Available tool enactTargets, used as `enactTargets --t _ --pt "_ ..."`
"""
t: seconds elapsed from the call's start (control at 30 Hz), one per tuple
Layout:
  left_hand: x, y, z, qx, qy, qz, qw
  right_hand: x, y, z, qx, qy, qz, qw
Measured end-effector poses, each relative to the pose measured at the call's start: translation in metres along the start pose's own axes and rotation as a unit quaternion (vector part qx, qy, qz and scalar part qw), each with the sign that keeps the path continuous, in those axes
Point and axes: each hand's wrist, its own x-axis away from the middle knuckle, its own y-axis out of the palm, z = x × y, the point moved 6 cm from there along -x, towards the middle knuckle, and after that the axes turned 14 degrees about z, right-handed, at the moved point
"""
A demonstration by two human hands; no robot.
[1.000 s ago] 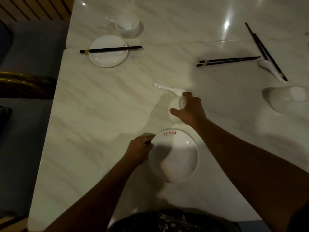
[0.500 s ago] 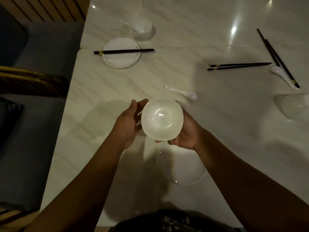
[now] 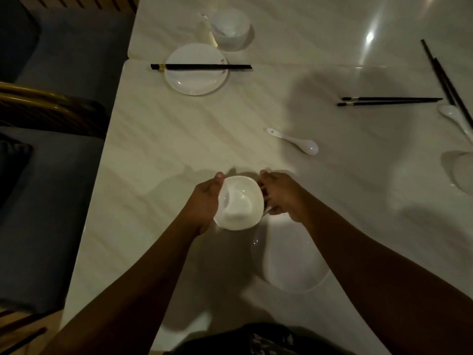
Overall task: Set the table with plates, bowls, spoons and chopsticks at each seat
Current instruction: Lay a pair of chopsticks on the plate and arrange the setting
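You cup a white bowl [image 3: 239, 202] between your left hand [image 3: 204, 201] and right hand [image 3: 280, 193], just beyond the near plate [image 3: 289, 265]. Spoon [image 3: 294, 141] and chopsticks [image 3: 389, 101] lie unplaced past your right hand; bare marble tabletop [image 3: 179, 149] stretches ahead, its edge off your left.

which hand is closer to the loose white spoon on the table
Right. The right hand is just below the spoon, on the bowl's right rim. The left hand grips the bowl's left side, farther off.
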Motion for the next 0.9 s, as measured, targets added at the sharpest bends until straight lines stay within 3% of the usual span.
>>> enactTargets --t 0.07,0.13,0.3,0.37,0.63,0.9 --pt "-0.006 0.002 -0.001 -0.023 0.031 0.000 0.999 -0.015 -0.016 -0.010 0.047 -0.070 0.082 0.993" --pt "-0.012 0.006 -0.002 -0.044 0.049 -0.005 0.998 -0.022 -0.035 -0.024 0.165 -0.172 0.187 0.953" --pt "-0.024 0.014 -0.007 -0.077 0.071 -0.017 0.994 -0.042 -0.059 -0.056 0.232 -0.319 0.297 0.869" --pt "-0.028 0.016 -0.011 -0.078 0.077 -0.025 0.994 -0.055 -0.063 -0.064 0.297 -0.338 0.306 0.839" --pt "-0.033 0.017 -0.015 -0.081 0.077 -0.038 0.993 -0.089 -0.055 -0.089 0.444 -0.368 0.257 0.775" --pt "-0.032 0.018 -0.009 -0.072 0.078 -0.026 0.994 -0.081 -0.042 -0.074 0.432 -0.393 0.239 0.776"
